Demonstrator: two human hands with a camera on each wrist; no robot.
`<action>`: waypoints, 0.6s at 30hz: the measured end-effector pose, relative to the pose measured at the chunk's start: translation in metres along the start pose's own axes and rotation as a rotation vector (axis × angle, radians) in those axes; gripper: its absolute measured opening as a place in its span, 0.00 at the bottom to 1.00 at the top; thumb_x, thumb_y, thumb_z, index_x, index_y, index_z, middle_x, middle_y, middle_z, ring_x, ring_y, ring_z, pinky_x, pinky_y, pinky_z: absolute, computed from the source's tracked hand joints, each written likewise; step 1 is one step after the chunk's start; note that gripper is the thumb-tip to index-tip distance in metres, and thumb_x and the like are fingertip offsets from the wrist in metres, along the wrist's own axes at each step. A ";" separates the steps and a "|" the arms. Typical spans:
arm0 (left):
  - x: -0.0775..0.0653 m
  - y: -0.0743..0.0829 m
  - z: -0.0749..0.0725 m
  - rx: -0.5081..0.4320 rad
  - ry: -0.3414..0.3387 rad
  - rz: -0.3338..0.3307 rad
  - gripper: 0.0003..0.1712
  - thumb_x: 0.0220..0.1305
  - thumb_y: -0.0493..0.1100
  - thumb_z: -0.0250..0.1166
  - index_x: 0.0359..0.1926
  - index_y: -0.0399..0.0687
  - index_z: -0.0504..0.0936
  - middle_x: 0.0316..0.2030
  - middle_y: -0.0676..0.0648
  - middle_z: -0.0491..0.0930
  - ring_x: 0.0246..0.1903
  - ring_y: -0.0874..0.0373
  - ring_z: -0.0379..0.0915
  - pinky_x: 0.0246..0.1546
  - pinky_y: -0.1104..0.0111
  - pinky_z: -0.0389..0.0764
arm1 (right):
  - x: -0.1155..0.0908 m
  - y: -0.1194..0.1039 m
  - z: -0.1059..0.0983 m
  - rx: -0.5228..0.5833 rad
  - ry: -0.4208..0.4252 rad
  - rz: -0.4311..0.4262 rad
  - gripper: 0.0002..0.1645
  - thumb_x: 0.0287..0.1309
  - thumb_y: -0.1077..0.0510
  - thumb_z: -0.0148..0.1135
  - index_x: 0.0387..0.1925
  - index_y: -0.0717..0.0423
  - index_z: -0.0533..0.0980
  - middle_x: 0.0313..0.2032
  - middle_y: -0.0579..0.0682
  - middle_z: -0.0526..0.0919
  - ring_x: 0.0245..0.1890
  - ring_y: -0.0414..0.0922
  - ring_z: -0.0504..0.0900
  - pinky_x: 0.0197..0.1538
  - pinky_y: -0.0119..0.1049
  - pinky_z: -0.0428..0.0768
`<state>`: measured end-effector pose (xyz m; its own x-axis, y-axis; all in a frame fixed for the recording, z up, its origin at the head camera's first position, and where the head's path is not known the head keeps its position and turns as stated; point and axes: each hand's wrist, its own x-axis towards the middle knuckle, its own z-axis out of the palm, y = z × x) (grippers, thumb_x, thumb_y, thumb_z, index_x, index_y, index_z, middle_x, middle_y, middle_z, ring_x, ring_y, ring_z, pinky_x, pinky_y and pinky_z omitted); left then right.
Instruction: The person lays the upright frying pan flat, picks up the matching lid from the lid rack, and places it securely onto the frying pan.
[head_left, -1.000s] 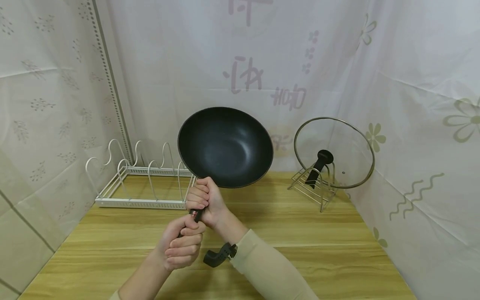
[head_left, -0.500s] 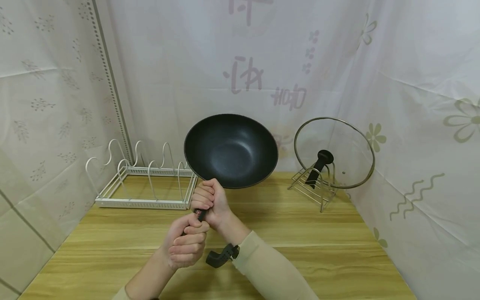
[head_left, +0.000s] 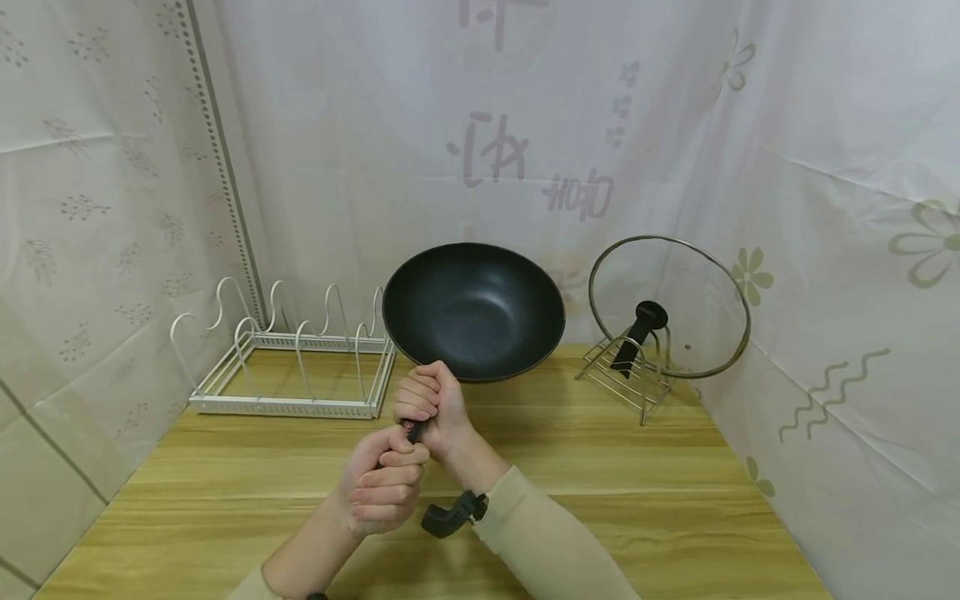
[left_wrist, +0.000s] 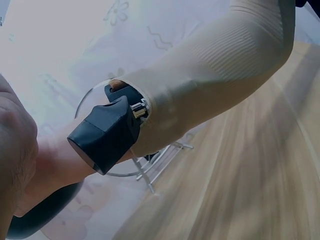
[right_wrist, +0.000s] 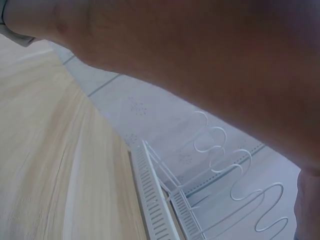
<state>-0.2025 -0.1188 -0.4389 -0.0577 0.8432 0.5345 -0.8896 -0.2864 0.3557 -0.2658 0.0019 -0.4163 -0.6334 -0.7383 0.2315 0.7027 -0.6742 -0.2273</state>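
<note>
A black wok [head_left: 476, 308] is held up over the table in the head view, its dark inside facing the camera. The right hand [head_left: 441, 408] grips its handle [head_left: 412, 430] close to the pan. Lower down the same handle, the left hand [head_left: 386, 483] wraps its fingers round it, thumb on top. Most of the handle is hidden by the two hands. In the left wrist view part of the wok [left_wrist: 47, 215] shows below the right forearm and its wrist camera [left_wrist: 107, 135].
On the left stands a white wire pan rack [head_left: 285, 407], also visible in the right wrist view. To the right, a glass lid [head_left: 705, 283] with a black handle leans in a small metal stand [head_left: 637, 400]. Patterned curtains enclose the wooden table [head_left: 600, 517].
The wok has moved to the right and somewhat lower, and both hands have travelled right with it, keeping their grip. The rack, lid and stand have stayed in place.
</note>
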 end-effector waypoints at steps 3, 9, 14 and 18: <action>0.002 -0.003 -0.003 -0.003 0.007 0.009 0.23 0.82 0.44 0.42 0.23 0.56 0.55 0.12 0.57 0.59 0.06 0.67 0.54 0.03 0.76 0.52 | -0.003 -0.002 -0.002 -0.007 0.000 0.004 0.29 0.79 0.55 0.30 0.15 0.41 0.50 0.10 0.37 0.59 0.09 0.35 0.65 0.18 0.24 0.69; 0.005 -0.008 -0.010 0.004 0.037 0.020 0.23 0.82 0.44 0.42 0.23 0.56 0.54 0.12 0.58 0.58 0.06 0.67 0.53 0.03 0.77 0.51 | -0.011 -0.008 -0.008 -0.016 0.000 0.016 0.28 0.77 0.56 0.36 0.16 0.42 0.51 0.11 0.38 0.60 0.10 0.35 0.66 0.19 0.24 0.69; 0.007 -0.012 -0.017 -0.002 0.055 0.019 0.23 0.82 0.44 0.42 0.23 0.56 0.54 0.12 0.58 0.58 0.07 0.67 0.53 0.04 0.77 0.51 | -0.019 -0.013 -0.014 -0.024 0.027 0.021 0.27 0.77 0.56 0.35 0.16 0.42 0.50 0.10 0.39 0.62 0.10 0.36 0.68 0.19 0.24 0.68; 0.008 -0.014 -0.022 -0.003 0.067 0.012 0.23 0.81 0.44 0.42 0.23 0.56 0.54 0.12 0.58 0.57 0.07 0.66 0.52 0.04 0.77 0.51 | -0.023 -0.016 -0.019 -0.042 0.052 0.025 0.27 0.79 0.56 0.31 0.17 0.42 0.50 0.11 0.39 0.61 0.10 0.36 0.70 0.20 0.24 0.68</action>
<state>-0.2005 -0.0980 -0.4559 -0.0986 0.8684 0.4859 -0.8898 -0.2955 0.3477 -0.2684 0.0296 -0.4358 -0.6329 -0.7540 0.1759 0.7048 -0.6551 -0.2722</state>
